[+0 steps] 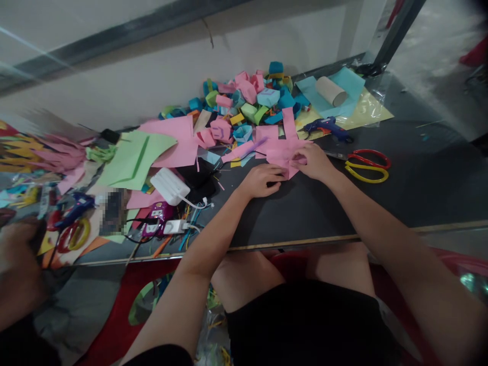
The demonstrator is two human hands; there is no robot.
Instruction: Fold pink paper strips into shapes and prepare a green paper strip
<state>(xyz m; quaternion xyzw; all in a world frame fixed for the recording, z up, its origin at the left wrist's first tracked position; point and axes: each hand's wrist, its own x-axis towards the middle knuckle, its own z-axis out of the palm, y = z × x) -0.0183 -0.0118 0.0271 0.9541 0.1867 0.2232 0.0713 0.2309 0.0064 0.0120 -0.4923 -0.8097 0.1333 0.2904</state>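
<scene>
A pink piece of paper (280, 151) with folded flaps lies on the dark table in front of me. My left hand (261, 180) grips its near left edge, fingers on top and thumb by the near corner. On the right side, my right hand (311, 159) pinches the same paper, its fingers bent inward. More pink strips (288, 123) lie just behind it. Scissors with red and yellow handles (368, 165) rest to the right of my right hand. A blue glue gun (331, 128) lies beyond them.
Many small folded paper pieces (247, 91) are heaped along the wall. A cardboard tube (331, 91) lies on blue paper at back right. To the left are green paper (139, 155), a white adapter (170, 186) and a purple power strip (157, 218). A co-worker's arm (19, 269) is far left.
</scene>
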